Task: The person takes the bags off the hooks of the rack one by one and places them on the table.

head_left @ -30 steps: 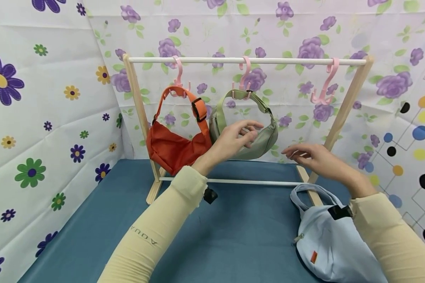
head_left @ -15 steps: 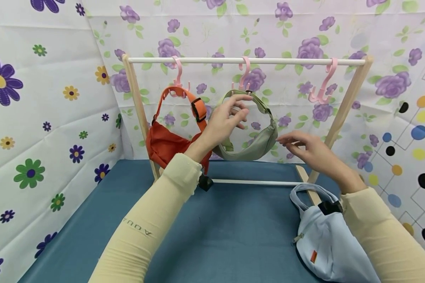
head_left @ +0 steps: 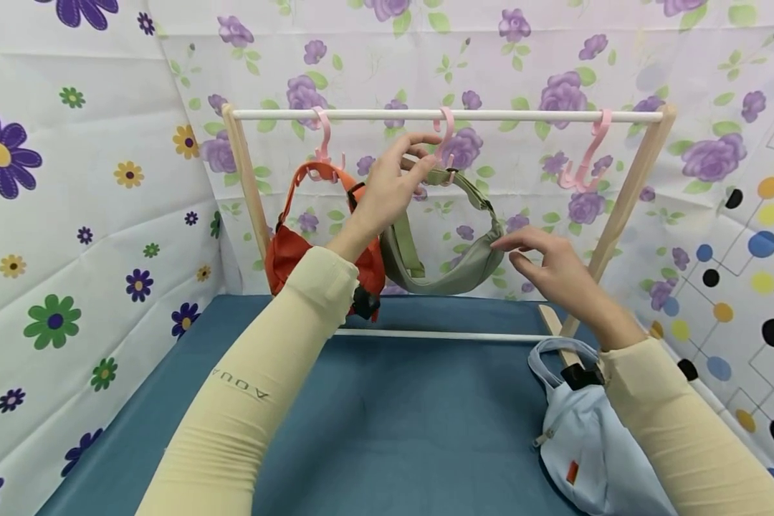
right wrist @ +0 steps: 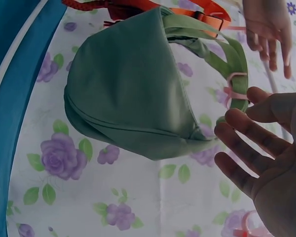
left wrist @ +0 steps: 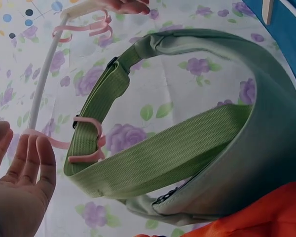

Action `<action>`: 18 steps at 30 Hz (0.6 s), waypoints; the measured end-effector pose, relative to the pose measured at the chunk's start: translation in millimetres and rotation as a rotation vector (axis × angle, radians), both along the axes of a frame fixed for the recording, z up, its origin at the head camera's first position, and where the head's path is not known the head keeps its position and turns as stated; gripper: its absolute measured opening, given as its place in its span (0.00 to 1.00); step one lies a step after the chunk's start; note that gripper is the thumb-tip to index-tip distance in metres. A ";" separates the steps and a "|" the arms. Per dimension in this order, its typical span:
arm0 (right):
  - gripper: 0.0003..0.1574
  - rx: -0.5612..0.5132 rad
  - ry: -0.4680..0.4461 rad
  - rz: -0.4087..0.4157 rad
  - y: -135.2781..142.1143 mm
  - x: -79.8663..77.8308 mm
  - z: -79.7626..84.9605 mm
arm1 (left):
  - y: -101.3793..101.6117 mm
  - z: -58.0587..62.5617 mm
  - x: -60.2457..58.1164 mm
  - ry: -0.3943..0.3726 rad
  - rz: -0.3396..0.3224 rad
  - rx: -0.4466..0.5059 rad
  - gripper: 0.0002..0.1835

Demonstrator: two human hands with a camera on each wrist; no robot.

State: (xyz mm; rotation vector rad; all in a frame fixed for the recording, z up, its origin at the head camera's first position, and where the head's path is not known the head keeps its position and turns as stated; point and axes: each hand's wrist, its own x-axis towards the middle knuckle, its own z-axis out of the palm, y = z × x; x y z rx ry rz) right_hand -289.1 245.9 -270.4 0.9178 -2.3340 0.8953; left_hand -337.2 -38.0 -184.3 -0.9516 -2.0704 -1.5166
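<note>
A sage-green sling bag hangs by its strap from the middle pink hook. Beside that hook is my left hand, fingers loosely bent; the left wrist view shows this hand next to the hook's stem, gripping nothing. My right hand is at the bag's right end, fingertips very near its strap joint; whether they touch cannot be told. In the right wrist view the right hand's fingers are spread with nothing between them. The green strap loops over the hook's prongs.
An orange-red bag hangs from the left hook, partly behind my left forearm. A bare pink hook is at the rail's right. The wooden rack has a white rail. A light-blue bag lies on the blue cloth.
My left hand has risen from in front of the green bag to beside the middle hook. My right hand has moved left and up to the bag's right end.
</note>
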 end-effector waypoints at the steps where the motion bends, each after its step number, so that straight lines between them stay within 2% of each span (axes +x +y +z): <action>1: 0.17 0.003 0.000 0.003 -1.1 -0.8 0.0 | -0.6 1.7 -0.6 0.002 0.012 -0.003 0.18; 8: 0.18 0.002 -0.018 -0.011 -6.7 -4.1 3.8 | 2.3 10.1 -2.7 0.041 0.094 -0.045 0.17; 14: 0.18 -0.072 0.029 -0.034 -9.8 -8.2 7.5 | 3.2 19.7 -7.2 0.119 0.161 -0.071 0.16; 18: 0.16 -0.102 0.058 -0.065 -12.2 -12.7 11.3 | 3.5 27.2 -8.6 0.161 0.213 -0.126 0.16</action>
